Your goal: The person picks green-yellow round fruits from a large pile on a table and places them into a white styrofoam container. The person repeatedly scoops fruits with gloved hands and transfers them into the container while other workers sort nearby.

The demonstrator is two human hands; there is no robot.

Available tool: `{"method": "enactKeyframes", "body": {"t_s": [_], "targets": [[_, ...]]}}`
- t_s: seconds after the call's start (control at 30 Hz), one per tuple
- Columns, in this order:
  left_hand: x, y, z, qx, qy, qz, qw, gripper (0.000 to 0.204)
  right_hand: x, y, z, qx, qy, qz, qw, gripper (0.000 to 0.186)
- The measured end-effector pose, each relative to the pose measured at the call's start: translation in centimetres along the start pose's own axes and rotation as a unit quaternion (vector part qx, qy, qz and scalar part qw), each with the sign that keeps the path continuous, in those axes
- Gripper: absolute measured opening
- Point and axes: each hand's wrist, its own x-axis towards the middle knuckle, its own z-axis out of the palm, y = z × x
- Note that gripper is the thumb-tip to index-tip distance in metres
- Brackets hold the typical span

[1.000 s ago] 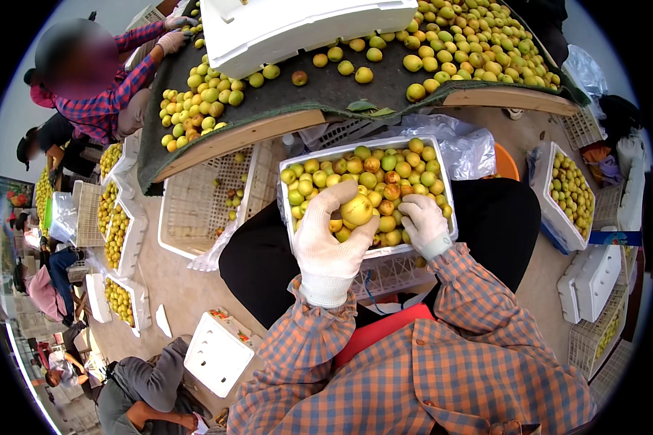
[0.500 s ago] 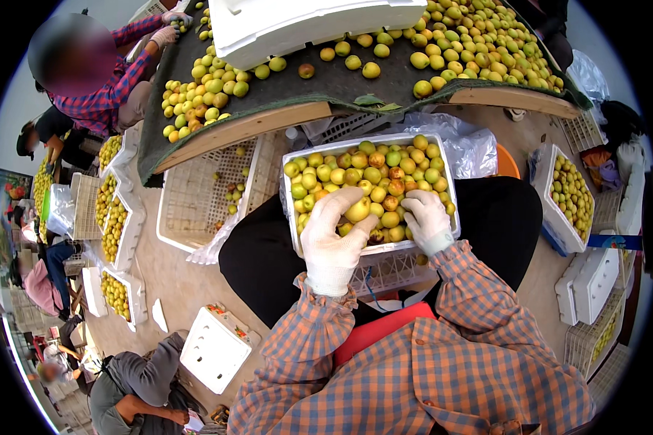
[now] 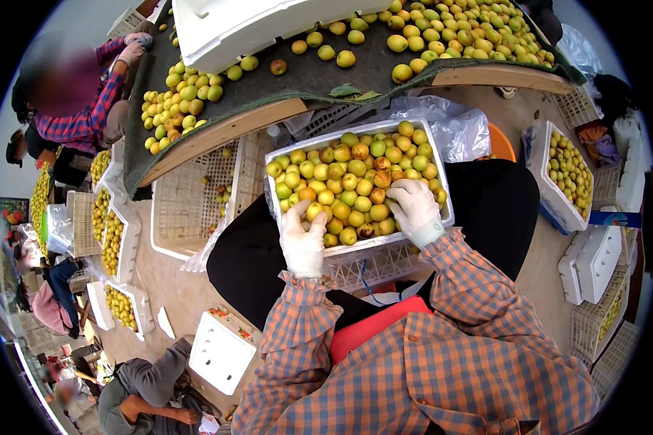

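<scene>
A white foam box (image 3: pixel 271 199) full of small round yellow-green fruit (image 3: pixel 348 181) stands in front of me, between my knees; some fruits have brown patches. Both my hands wear white knit gloves. My left hand (image 3: pixel 302 243) is at the box's near left, thumb and fingers closed around a yellow fruit (image 3: pixel 314 211). At the near right, my right hand (image 3: pixel 416 214) rests on the fruits with its fingers apart; nothing shows in its grip, though its fingertips are partly hidden among the fruits.
Beyond the box, a dark cloth-covered table (image 3: pixel 283 87) with a wooden edge bears loose fruit and another foam box (image 3: pixel 268 29). A plastic crate (image 3: pixel 178 217) stands at left, a filled foam box (image 3: pixel 559 210) at right. Other people work on the left.
My left hand has shifted left and nearer, away from the larger yellow fruit it was around. My right hand stays at the box's right side. The whole view has shifted slightly.
</scene>
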Motion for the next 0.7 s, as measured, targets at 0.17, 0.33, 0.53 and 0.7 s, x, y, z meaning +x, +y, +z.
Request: {"method": "enactKeyframes", "body": {"t_s": [0.17, 0.33, 0.53, 0.7], "targets": [[-0.3, 2.7, -0.6, -0.132, -0.011, -0.073, 0.989, 0.041, 0.2, -0.5, -0.2, 0.013, -0.006, 0.007, 1.0, 0.018], [3.3, 6.5, -7.0, -0.097, 0.073, 0.008, 0.993, 0.038, -0.1, 0.0, -0.5, 0.014, -0.008, 0.002, 1.0, 0.017], [12.4, 2.5, -19.1, 0.075, 0.101, -0.078, 0.989, 0.041, 0.5, -0.5, -0.3, 0.013, -0.02, 0.003, 1.0, 0.02], [13.2, 2.2, -18.3, 0.17, 0.058, 0.013, 0.984, 0.049, 0.5, -0.3, -0.4, 0.03, -0.025, 0.033, 0.999, 0.021]]}}
